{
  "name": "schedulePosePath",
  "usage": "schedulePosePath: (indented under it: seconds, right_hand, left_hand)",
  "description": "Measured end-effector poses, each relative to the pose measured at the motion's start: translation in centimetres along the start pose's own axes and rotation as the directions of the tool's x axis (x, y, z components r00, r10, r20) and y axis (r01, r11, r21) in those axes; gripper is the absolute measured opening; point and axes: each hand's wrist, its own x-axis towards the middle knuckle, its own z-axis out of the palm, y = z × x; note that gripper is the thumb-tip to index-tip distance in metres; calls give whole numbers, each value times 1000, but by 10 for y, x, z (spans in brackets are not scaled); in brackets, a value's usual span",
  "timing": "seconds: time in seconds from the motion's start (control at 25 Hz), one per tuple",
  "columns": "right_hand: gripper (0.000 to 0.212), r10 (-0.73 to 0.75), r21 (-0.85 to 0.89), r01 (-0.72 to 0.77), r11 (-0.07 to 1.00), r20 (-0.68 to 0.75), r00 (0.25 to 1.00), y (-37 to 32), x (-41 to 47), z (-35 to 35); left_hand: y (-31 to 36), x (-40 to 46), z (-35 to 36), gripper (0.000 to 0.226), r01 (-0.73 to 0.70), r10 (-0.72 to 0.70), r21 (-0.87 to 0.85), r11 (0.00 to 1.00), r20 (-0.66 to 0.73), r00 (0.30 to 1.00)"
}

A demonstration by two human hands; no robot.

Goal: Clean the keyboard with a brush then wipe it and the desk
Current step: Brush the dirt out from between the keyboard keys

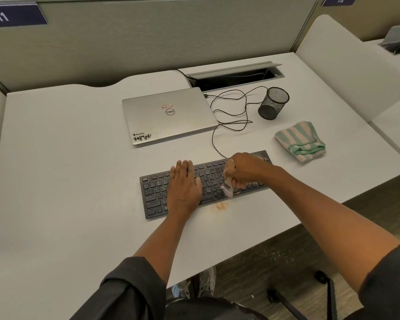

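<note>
The left hand (185, 183) lies flat and open, palm down, on the left-centre keys of the black keyboard (155, 195), pinning it in place; the right hand (243, 169) is clenched in a fist around the pale handle of a small brush (228, 184), whose bristles point down and toward the person and touch the keys near the front edge, right of centre. The keyboard sits slightly skewed on the white tabletop (67, 169), near its front edge, its cable running back to the closed silver laptop (169, 114). Brushing is the step in hand, and it looks partly done: a small orange-brown patch of crumbs (221, 206) lies on the tabletop just in front of the keyboard, while more specks show on the keys at the far right end, beyond the right hand. To do this well, the strokes should probably run along the gaps between key rows and end off the front edge, so the dirt gathers in one pile and not back among the keys. Light pressure with the bristle tips ought to serve better than pressing them flat. The steadying hand covers keys that will need brushing too, so it would have to shift aside at some point. The striped green and white cloth (301, 140) lies folded on the tabletop behind the keyboard's right end, near the black mesh cup (274, 103), within reach for the wiping; the crumb pile should be swept or wiped up carefully so it is not smeared about.
</note>
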Motion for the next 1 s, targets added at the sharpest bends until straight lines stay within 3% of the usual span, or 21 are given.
schedulePosePath:
  seconds: [0.16,0.24,0.44,0.6,0.72,0.8,0.92,1.0]
  right_hand:
    - [19,-22,41,35,999,-276,961,0,7,-6]
    - [16,-13,58,28,998,-251,968,-1,6,3]
    - [28,43,72,-41,997,-33,999,-2,-2,7]
    - [18,48,86,-23,996,-301,952,0,2,-3]
    - [14,11,218,28,975,-172,985,0,2,11]
    - [13,54,283,-5,959,-166,985,5,2,18]
    - [14,112,46,-103,994,-356,928,10,2,9]
    - [13,104,74,-81,994,-399,911,5,-3,7]
  left_hand:
    - [-1,0,1,63,0,0,6,1000,-9,1000]
    - [-2,0,2,64,-2,2,6,1000,-4,1000]
    - [-2,0,3,65,-2,2,6,1000,-10,1000]
    - [-2,0,3,64,-2,2,10,1000,-5,1000]
    - [-3,1,3,64,-2,2,7,1000,1,1000]
    - [-2,0,3,64,-4,4,6,1000,9,1000]
    - [-3,0,2,64,-3,3,6,1000,15,1000]
    - [-2,0,1,64,-4,4,1,1000,21,1000]
